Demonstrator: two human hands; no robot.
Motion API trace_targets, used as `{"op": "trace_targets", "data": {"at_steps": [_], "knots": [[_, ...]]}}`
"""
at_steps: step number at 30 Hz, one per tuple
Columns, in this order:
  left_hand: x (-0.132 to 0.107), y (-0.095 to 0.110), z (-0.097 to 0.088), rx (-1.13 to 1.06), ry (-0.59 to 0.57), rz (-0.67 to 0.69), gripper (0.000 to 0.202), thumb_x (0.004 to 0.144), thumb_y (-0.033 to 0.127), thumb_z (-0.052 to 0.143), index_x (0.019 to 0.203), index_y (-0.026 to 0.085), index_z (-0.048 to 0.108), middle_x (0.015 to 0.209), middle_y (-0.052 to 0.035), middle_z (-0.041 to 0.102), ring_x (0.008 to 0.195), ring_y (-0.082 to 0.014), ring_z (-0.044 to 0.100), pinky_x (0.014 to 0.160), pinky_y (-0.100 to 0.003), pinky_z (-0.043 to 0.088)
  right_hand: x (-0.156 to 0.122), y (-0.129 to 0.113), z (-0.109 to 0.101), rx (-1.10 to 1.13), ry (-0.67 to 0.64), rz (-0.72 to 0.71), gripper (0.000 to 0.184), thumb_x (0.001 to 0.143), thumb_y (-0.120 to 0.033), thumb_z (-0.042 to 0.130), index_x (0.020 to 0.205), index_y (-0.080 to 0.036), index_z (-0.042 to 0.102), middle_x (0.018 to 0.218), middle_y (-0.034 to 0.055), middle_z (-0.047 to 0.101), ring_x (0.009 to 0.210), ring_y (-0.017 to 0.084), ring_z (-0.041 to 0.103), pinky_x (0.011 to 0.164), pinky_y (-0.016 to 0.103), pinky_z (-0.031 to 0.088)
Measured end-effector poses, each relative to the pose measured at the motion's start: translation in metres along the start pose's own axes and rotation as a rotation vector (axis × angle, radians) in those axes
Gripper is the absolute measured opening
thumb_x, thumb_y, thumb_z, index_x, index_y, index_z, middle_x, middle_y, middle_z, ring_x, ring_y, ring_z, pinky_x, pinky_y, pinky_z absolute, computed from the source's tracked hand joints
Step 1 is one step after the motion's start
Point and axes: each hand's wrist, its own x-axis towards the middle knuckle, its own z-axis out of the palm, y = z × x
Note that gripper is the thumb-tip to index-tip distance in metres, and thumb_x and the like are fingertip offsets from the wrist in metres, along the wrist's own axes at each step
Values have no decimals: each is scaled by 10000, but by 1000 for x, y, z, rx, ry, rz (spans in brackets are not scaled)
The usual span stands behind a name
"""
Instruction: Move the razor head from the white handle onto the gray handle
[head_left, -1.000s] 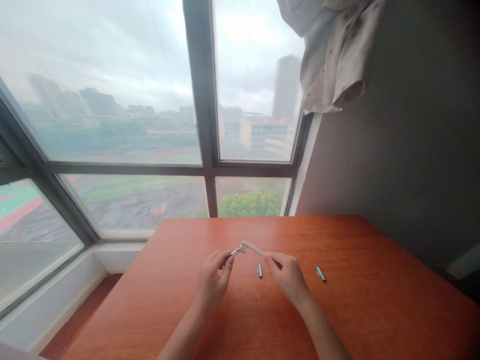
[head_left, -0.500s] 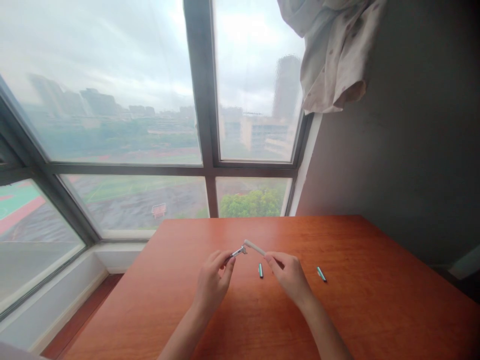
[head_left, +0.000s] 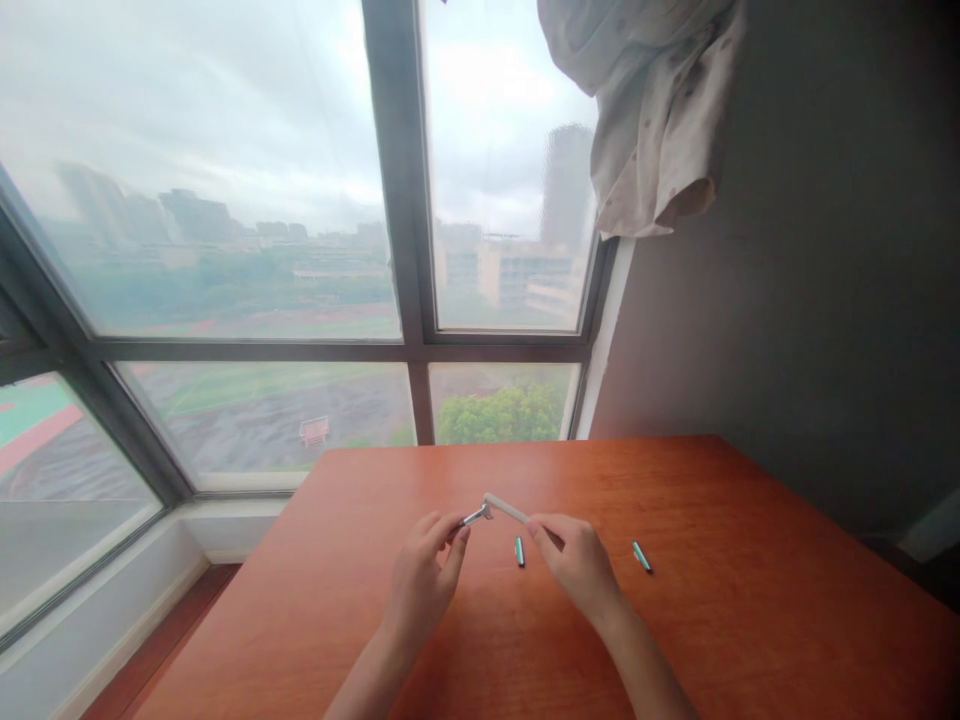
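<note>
Left hand (head_left: 424,585) is pinching a small silver metal piece (head_left: 474,516), right hand (head_left: 579,562) a slim white tube (head_left: 507,509). Two short teal cylinders (head_left: 519,551) are lying nearby.

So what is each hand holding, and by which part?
The left hand pinches a small metal-tipped piece by its near end; the right hand pinches a white tube by its near end.
</note>
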Motion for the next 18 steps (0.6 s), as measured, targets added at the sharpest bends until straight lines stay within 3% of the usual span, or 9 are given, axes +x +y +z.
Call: {"op": "trace_targets", "data": {"at_steps": [8,18], "knots": [[0,-2,-1,68,-26,8,234,928,344,443,945,224,643,767,-44,620,735,-201,611,656,-281,476,0,-2,-1,61,-44,-30,436,931,-421,422,742,-175,729,643,36,672,600,163,581,553,225,358],[-1,-3,-1,91,-35,12,247,928,347,442,931,230,659,758,-44,631,725,-200,624,631,-266,472,1,7,1,-15,-33,20,441,924,-433,423,712,-183,718,622,35,650,582,165,553,530,229,315]]}}
